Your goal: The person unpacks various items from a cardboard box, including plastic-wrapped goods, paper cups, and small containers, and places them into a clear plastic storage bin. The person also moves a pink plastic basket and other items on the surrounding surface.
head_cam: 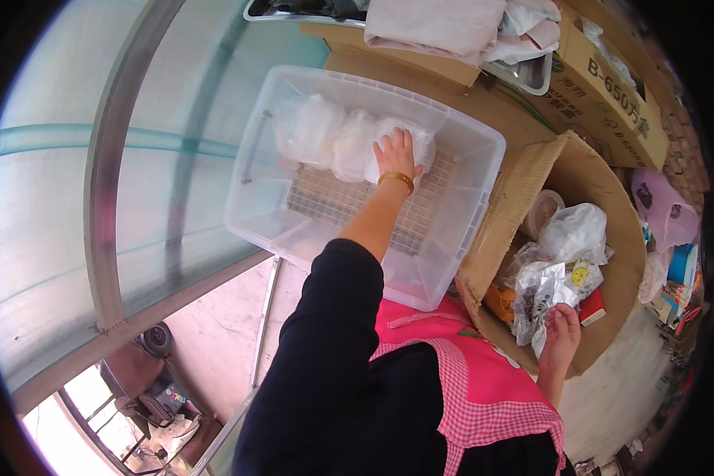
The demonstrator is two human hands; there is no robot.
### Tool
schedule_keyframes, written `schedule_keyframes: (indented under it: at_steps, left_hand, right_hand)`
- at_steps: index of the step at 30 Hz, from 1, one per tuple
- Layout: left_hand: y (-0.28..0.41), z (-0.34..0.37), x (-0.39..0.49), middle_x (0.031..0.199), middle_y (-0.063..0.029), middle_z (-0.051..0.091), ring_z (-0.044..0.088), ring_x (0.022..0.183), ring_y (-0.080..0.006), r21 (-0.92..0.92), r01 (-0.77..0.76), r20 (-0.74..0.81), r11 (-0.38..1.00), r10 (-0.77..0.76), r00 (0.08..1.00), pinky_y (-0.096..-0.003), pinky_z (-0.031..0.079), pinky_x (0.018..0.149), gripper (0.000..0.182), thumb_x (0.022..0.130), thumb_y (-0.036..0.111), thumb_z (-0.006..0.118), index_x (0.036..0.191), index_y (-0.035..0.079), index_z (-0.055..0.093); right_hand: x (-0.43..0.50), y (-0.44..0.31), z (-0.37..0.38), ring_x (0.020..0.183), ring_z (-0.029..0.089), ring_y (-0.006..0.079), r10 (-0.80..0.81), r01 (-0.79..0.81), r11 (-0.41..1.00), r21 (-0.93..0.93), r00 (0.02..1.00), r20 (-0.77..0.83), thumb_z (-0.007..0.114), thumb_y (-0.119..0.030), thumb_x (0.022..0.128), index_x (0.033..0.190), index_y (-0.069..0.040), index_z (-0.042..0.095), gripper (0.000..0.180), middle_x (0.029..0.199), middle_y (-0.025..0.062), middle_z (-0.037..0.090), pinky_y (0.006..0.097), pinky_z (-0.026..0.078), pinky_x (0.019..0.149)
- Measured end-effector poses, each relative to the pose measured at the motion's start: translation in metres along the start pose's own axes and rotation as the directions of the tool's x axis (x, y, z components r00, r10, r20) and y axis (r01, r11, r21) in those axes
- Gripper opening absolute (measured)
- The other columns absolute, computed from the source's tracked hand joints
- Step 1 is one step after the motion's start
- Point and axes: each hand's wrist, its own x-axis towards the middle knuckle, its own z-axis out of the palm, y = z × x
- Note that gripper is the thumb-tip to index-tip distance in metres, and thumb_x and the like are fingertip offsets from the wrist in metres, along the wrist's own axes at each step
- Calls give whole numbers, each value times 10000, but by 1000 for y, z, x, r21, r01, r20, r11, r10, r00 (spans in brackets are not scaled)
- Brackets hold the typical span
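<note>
A clear plastic storage bin (357, 279) stands before me. In a row along its far side lie white plastic-wrapped bundles (312, 134), whose contents are hard to make out. My left hand (397, 156), with an amber-coloured bangle (396, 176) at the wrist, reaches into the bin. Its spread fingers rest on top of the rightmost bundle (425, 140). To the right, my right hand (561, 334) is over the near side of an open cardboard box (610, 178), fingers bent together; whether something small is between them I cannot tell. Crumpled plastic bags (573, 232) lie inside that box.
A translucent panel with a metal frame (104, 178) runs along the left. Behind the bin are a folded pale cloth (434, 27), a metal tray (526, 77) and a printed carton (613, 89). A purple plastic bag (666, 208) lies at the far right.
</note>
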Motion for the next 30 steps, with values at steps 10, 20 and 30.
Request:
schedule_keyframes:
  at_steps: [10, 20, 30]
  left_hand:
    - [-60, -28, 14, 1381, -222, 477, 431, 1302, -383, -594, -255, -188, 763, 177, 966, -435, 406, 1051, 850, 782, 415, 767, 1473, 126, 365]
    - [-40, -162, -66, 1304, -179, 555, 547, 1182, -369, -440, -56, -88, 896, 19, 996, -410, 450, 1002, 499, 875, 267, 685, 1306, 50, 558]
    - [185, -170, -153, 1279, -188, 535, 555, 1139, -345, -855, -377, -141, 357, 539, 830, -403, 456, 970, 557, 804, 143, 717, 1314, 37, 520]
  right_hand:
    - [12, 1, -8, 887, 590, 107, -40, 43, 988, -147, 999, 21, 595, -47, 904, 1035, -32, 641, 140, 971, 25, 649, 222, 442, 738]
    - [189, 12, -20, 1333, 338, 462, -664, 353, 187, -917, 733, 147, 823, -435, 680, 1390, -155, 471, 840, 1484, 248, 325, 531, 298, 1093]
    - [168, 46, -42, 1094, 499, 402, -608, 528, 353, -772, 757, 240, 780, -116, 710, 1151, -70, 560, 495, 1282, 173, 496, 454, 437, 947]
